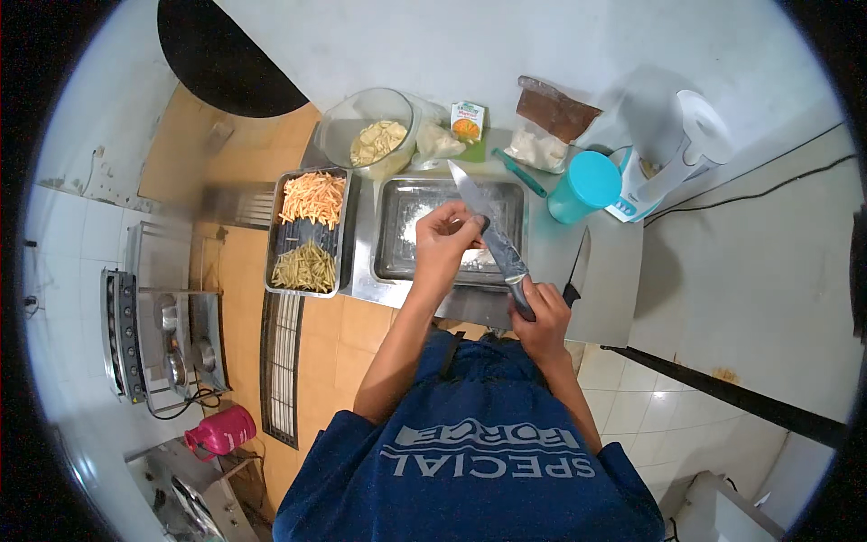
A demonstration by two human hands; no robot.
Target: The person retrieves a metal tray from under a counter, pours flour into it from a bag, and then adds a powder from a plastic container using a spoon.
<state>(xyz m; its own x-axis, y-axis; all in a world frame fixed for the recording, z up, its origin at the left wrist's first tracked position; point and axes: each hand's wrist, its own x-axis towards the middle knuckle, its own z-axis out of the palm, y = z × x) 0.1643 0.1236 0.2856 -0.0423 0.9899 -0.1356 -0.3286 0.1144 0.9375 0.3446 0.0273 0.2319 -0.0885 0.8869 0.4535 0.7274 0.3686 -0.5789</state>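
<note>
My right hand (542, 316) is closed round the dark handle of a large knife (474, 200), whose blade slants up and to the left over a shallow metal tray (384, 262). Beside the middle of the blade, my left hand (447, 235) is pinched at the fingertips. A small dark bit shows at those fingers, too unclear to name. Dark smears or a film cover the lower part of the blade. Left of the metal tray, another tray (270, 248) holds orange sticks (312, 199) and pale green sticks (304, 268) in two heaps.
Behind stand a glass bowl (334, 113) of pale slices, a small packet (467, 122) and a bag of white stuff (538, 149). To the right are a green-handled utensil (519, 172), a teal lidded container (587, 187), a white appliance (691, 144) and a second knife (572, 292).
</note>
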